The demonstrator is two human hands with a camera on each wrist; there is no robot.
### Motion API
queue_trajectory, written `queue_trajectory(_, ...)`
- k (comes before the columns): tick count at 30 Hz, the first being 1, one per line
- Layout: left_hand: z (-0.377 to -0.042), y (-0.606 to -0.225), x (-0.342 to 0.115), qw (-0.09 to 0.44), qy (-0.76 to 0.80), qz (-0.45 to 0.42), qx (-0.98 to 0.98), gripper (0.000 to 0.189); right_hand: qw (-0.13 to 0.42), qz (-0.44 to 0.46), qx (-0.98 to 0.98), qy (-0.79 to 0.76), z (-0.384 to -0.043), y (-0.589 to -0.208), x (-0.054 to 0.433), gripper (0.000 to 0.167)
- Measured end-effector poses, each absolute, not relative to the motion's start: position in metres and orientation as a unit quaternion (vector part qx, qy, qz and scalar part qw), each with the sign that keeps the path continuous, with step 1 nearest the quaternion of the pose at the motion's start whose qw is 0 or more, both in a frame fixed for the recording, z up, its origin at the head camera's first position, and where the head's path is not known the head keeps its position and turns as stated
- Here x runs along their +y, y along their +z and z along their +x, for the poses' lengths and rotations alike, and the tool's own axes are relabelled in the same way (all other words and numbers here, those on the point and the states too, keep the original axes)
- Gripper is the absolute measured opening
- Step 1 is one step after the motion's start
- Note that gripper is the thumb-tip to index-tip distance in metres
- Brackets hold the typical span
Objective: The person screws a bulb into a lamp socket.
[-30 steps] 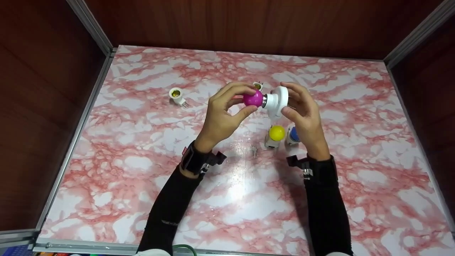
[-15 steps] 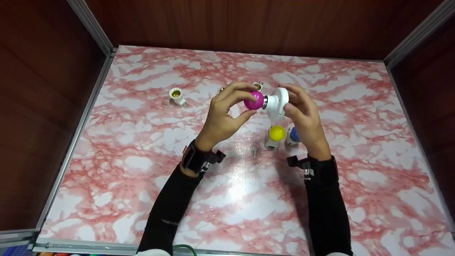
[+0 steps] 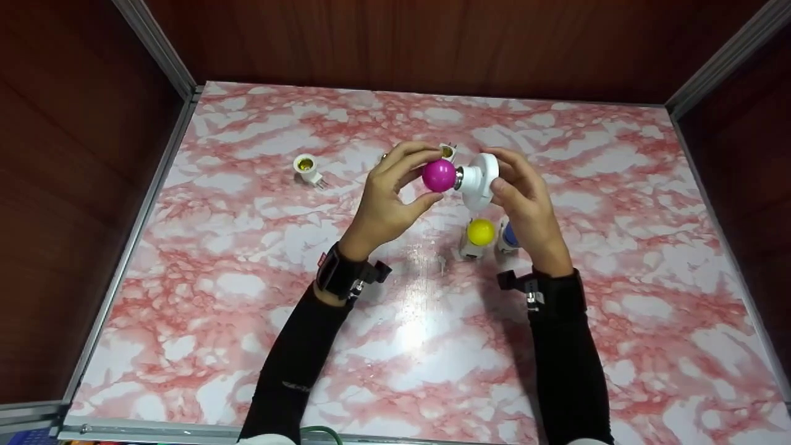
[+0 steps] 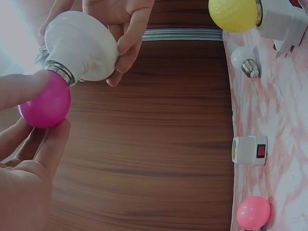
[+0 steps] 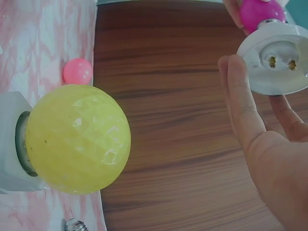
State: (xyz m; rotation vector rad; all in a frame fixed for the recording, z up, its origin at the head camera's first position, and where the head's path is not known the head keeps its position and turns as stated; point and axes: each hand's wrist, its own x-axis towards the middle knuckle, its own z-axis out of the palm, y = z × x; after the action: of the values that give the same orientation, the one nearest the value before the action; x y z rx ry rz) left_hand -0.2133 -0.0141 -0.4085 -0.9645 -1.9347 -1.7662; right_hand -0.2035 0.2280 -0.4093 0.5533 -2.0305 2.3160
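My left hand pinches a magenta light bulb between thumb and fingers. The bulb's metal screw base points right into the mouth of a white round lamp holder, with part of the base still showing. My right hand grips that holder by its wide disc rim. Two brass contacts show on the holder's underside in the right wrist view. Both hands are raised above the table. Below them stand a yellow bulb in a white plug socket and a blue bulb, partly hidden by my right hand.
An unfilled white plug socket lies at the left, and another socket behind my hands. A small clear bulb and a pink bulb lie on the marbled table. Dark wood panels enclose it.
The left thumb and fingers have shifted round the magenta bulb, the thumb now lower on it. Bulb and holder have moved very slightly; my right hand keeps its hold.
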Motion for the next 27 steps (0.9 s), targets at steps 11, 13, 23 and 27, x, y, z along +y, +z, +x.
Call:
queue_trajectory(11, -0.2121, -0.4073, -0.0161, 0.159, -0.596, -0.311, -0.723, 0.047, 0.033, 0.178, -0.657, 0.732, -0.2002, -0.4059, 0.2263, 0.058)
queue_trajectory(13, -0.2119, -0.4069, -0.0161, 0.15, -0.603, -0.307, -0.721, 0.048, 0.036, 0.174, -0.663, 0.727, -0.1999, -0.4056, 0.2264, 0.055)
queue_trajectory(23, -0.2094, -0.4039, -0.0155, 0.128, -0.614, -0.274, -0.729, 0.037, 0.043, 0.169, -0.681, 0.711, -0.2001, -0.4064, 0.2272, 0.056)
queue_trajectory(27, -0.2084, -0.4031, -0.015, 0.129, -0.616, -0.264, -0.731, 0.035, 0.044, 0.17, -0.692, 0.7, -0.1992, -0.4057, 0.228, 0.056)
